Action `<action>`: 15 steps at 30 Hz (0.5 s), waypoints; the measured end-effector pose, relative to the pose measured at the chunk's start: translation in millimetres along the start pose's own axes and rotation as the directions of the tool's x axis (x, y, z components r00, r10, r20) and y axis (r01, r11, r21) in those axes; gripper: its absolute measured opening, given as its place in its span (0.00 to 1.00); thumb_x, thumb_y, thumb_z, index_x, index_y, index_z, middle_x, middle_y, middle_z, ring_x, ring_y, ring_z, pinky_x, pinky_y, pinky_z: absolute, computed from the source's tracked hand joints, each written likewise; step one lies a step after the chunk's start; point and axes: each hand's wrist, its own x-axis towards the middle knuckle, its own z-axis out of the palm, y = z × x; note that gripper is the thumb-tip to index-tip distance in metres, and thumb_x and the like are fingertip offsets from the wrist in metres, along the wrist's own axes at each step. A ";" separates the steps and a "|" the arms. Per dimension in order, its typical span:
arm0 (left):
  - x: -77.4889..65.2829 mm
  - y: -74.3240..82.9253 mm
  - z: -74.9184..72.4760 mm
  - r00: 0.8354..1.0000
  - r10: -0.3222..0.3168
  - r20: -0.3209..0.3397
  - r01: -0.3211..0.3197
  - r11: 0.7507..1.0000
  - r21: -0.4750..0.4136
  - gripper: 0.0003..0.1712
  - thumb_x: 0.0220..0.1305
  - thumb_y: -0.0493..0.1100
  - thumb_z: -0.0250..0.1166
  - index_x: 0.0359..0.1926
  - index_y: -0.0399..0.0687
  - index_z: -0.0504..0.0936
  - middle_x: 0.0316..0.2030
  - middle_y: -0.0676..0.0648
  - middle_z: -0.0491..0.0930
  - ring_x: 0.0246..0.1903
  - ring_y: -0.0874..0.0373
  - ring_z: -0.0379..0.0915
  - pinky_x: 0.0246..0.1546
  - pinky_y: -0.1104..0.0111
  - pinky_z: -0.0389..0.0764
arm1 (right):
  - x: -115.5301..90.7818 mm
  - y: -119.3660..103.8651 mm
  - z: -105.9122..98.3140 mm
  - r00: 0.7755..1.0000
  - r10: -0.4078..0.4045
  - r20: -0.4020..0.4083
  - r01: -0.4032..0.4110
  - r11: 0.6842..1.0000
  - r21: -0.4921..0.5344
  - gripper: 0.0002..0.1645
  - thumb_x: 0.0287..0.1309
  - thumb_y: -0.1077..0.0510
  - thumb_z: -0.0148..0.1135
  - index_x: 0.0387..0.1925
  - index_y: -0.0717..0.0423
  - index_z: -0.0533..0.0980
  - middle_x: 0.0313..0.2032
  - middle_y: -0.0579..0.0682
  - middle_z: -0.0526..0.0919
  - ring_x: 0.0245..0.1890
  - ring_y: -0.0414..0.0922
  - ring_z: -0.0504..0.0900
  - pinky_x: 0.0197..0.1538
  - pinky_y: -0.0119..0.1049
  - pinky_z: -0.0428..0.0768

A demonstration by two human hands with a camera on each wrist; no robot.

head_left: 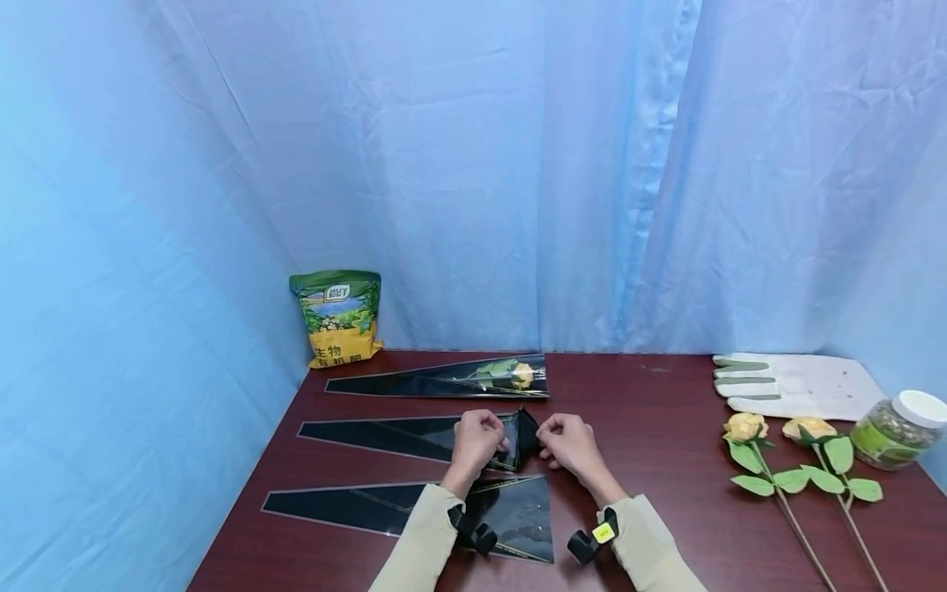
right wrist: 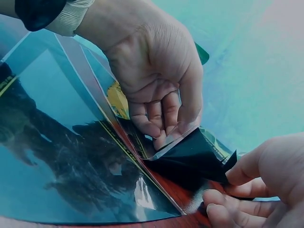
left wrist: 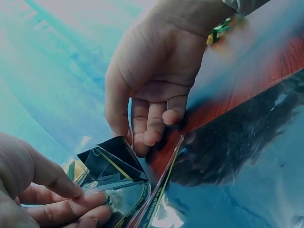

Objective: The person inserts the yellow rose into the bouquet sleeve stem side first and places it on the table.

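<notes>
Both hands are at the wide end of the middle flower sleeve [head_left: 414,437], a tapered wrap of black and clear film. My left hand [head_left: 478,442] pinches the clear film near the opening. My right hand [head_left: 573,444] pinches the black film [right wrist: 190,154] at the mouth edge, which is lifted and spread apart. In the left wrist view the left hand [left wrist: 52,194] is at lower left and the right hand [left wrist: 154,80] above. A near sleeve [head_left: 510,518] lies flat under the left forearm. Beyond, a far sleeve [head_left: 414,381] holds a yellow rose [head_left: 522,376].
Two yellow roses, a left one [head_left: 746,427] and a right one [head_left: 810,427], lie with long stems on the right side. Behind them are a white glove [head_left: 814,386] and a white-lidded jar [head_left: 895,432]. A green-and-yellow bag [head_left: 339,316] stands at the back left, before blue curtains.
</notes>
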 end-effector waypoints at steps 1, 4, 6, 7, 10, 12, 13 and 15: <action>0.2 -0.2 -0.1 1.000 0.005 -0.004 -0.005 1.000 0.004 0.07 0.58 0.29 0.60 0.27 0.34 0.83 0.21 0.39 0.86 0.20 0.54 0.83 0.20 0.71 0.76 | 0.0 -0.2 0.1 1.000 -0.002 0.001 0.002 1.000 -0.002 0.06 0.60 0.62 0.60 0.33 0.59 0.82 0.21 0.51 0.85 0.19 0.40 0.82 0.22 0.36 0.81; 0.4 0.1 -0.4 1.000 0.004 -0.011 -0.004 1.000 0.010 0.07 0.57 0.29 0.61 0.26 0.34 0.84 0.20 0.40 0.86 0.19 0.53 0.84 0.20 0.71 0.76 | 1.2 -0.1 1.2 1.000 -0.007 0.006 0.007 1.000 -0.014 0.05 0.60 0.61 0.61 0.33 0.58 0.82 0.21 0.51 0.84 0.19 0.40 0.82 0.22 0.36 0.81; 0.2 0.1 -0.8 1.000 -0.001 -0.010 0.001 1.000 0.012 0.07 0.56 0.29 0.61 0.26 0.34 0.84 0.20 0.40 0.86 0.19 0.53 0.84 0.20 0.70 0.77 | 1.7 0.0 1.9 1.000 -0.014 0.010 0.015 1.000 -0.023 0.04 0.61 0.61 0.62 0.33 0.58 0.81 0.20 0.51 0.84 0.19 0.40 0.81 0.21 0.36 0.80; 0.2 0.0 -1.0 1.000 -0.002 -0.009 0.002 1.000 0.013 0.07 0.55 0.29 0.61 0.26 0.34 0.84 0.20 0.40 0.86 0.19 0.53 0.84 0.21 0.70 0.78 | 1.8 0.0 2.2 1.000 -0.017 0.011 0.017 1.000 -0.026 0.04 0.61 0.60 0.63 0.33 0.57 0.81 0.20 0.51 0.84 0.18 0.40 0.81 0.21 0.36 0.80; 0.5 -0.7 -1.5 1.000 0.004 -0.006 -0.004 1.000 0.017 0.07 0.54 0.29 0.61 0.25 0.35 0.85 0.20 0.40 0.86 0.19 0.51 0.84 0.21 0.69 0.79 | 1.3 0.3 2.3 1.000 -0.025 0.010 0.025 0.999 -0.031 0.04 0.61 0.61 0.63 0.33 0.57 0.81 0.20 0.51 0.84 0.18 0.40 0.81 0.21 0.36 0.80; 0.7 -1.4 -1.9 1.000 0.007 -0.004 -0.007 1.000 0.017 0.07 0.54 0.29 0.61 0.24 0.35 0.85 0.20 0.41 0.86 0.19 0.51 0.84 0.22 0.69 0.80 | 1.2 0.5 2.2 1.000 -0.029 0.006 0.029 0.999 -0.035 0.04 0.62 0.61 0.63 0.33 0.58 0.81 0.20 0.51 0.83 0.18 0.40 0.81 0.21 0.36 0.80; 0.9 -1.7 -2.1 1.000 0.006 -0.004 -0.006 1.000 0.016 0.07 0.53 0.29 0.61 0.24 0.35 0.85 0.20 0.42 0.85 0.19 0.52 0.83 0.22 0.69 0.80 | 1.1 0.3 2.0 0.999 -0.032 0.003 0.032 0.999 -0.037 0.04 0.61 0.61 0.63 0.33 0.58 0.81 0.20 0.51 0.83 0.18 0.40 0.80 0.21 0.36 0.80; 1.1 -2.2 -2.7 1.000 0.004 -0.003 -0.004 1.000 0.013 0.07 0.52 0.29 0.62 0.23 0.36 0.85 0.19 0.44 0.85 0.18 0.54 0.81 0.23 0.68 0.81 | 1.3 0.2 1.8 0.999 -0.037 -0.004 0.037 0.998 -0.043 0.04 0.61 0.61 0.63 0.32 0.58 0.81 0.20 0.51 0.83 0.17 0.40 0.80 0.20 0.35 0.79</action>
